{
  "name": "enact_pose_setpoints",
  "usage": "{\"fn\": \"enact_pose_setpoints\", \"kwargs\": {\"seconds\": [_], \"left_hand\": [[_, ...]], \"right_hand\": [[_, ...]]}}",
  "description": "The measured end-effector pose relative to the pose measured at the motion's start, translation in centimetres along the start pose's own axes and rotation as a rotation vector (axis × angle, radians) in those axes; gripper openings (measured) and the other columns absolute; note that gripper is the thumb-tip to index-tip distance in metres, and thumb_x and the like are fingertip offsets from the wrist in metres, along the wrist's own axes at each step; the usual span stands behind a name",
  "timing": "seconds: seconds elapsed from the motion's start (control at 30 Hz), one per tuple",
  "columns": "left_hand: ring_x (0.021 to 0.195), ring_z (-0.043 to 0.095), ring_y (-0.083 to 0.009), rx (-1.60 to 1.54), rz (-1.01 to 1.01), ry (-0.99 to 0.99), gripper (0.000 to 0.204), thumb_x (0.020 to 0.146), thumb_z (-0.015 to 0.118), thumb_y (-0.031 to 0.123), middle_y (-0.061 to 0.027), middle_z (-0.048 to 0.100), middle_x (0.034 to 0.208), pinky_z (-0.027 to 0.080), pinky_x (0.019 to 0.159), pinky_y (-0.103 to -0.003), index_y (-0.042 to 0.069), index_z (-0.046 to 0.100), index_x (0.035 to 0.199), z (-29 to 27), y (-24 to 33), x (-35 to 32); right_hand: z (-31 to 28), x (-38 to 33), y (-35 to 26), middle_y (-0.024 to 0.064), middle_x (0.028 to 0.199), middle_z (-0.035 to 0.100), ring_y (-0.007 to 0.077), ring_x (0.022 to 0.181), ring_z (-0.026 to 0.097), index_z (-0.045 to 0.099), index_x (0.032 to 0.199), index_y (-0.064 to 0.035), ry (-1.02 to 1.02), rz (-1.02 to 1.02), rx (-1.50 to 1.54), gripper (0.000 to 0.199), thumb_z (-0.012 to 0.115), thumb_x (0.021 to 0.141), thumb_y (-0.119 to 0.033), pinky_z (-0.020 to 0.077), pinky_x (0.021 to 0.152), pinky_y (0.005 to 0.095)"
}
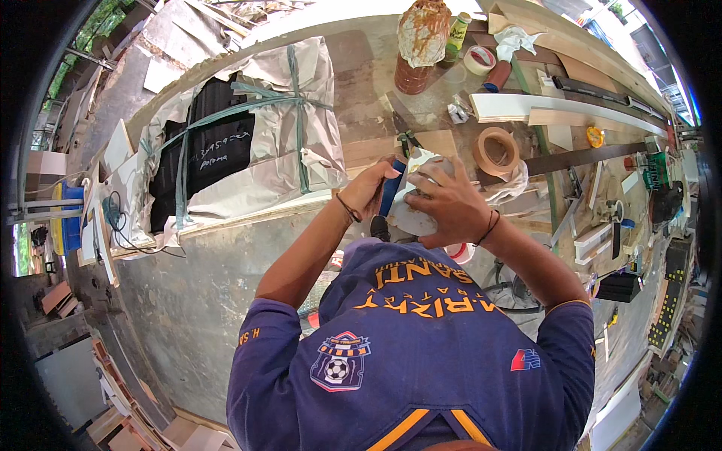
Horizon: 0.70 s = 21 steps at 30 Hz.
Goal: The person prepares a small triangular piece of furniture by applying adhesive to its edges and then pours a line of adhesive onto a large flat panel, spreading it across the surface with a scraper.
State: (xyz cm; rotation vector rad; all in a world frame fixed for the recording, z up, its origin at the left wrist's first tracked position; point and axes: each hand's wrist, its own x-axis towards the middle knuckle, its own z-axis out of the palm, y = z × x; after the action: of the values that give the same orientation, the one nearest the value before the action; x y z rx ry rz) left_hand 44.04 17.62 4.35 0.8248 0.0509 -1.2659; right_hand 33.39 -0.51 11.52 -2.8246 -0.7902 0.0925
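Observation:
My left hand is closed around a flat blue piece, held upright near the table's front edge. Just right of it, the spread fingers of my right hand curl over a whitish, smeared object, gripping it against the blue piece. What this whitish object is, I cannot make out, because my fingers cover much of it. Beyond both hands lies a dark hand tool with green on its handles, on a thin wooden board. A roll of tan tape rests to the right of my right hand.
A paper-wrapped package tied with green straps fills the table's left side. At the back stand a brown smeared container and a small green bottle. Long white strips, a yellow tape roll and tools crowd the right.

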Motion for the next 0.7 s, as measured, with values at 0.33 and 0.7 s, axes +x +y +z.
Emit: {"fn": "enact_pose_setpoints", "kwargs": {"seconds": [0.33, 0.7], "left_hand": [[0.077, 0.067, -0.0205, 0.051, -0.023, 0.098, 0.040, 0.080, 0.053, 0.031, -0.0096, 0.065, 0.094, 0.057, 0.068, -0.035, 0.004, 0.056, 0.109, -0.4, 1.1, 0.3], [0.089, 0.064, -0.0244, 0.038, 0.123, -0.074, 0.051, 0.074, 0.056, 0.033, -0.0144, 0.063, 0.103, 0.053, 0.083, -0.038, -0.002, 0.053, 0.112, -0.6, 2.1, 1.2]], "right_hand": [[0.5, 0.1, 0.1, 0.0099, 0.120, 0.053, 0.0281, 0.120, 0.043, 0.064, 0.102, -0.0106, 0.005, 0.061, -0.102, 0.063, 0.073, 0.052, -0.046, 0.0249, 0.098, 0.0620], [0.7, -0.7, 1.4, 0.0109, 0.118, 0.053, 0.0287, 0.120, 0.042, 0.065, 0.104, -0.0099, -0.081, 0.194, -0.163, 0.065, 0.073, 0.051, -0.046, 0.0250, 0.098, 0.0618]]}}
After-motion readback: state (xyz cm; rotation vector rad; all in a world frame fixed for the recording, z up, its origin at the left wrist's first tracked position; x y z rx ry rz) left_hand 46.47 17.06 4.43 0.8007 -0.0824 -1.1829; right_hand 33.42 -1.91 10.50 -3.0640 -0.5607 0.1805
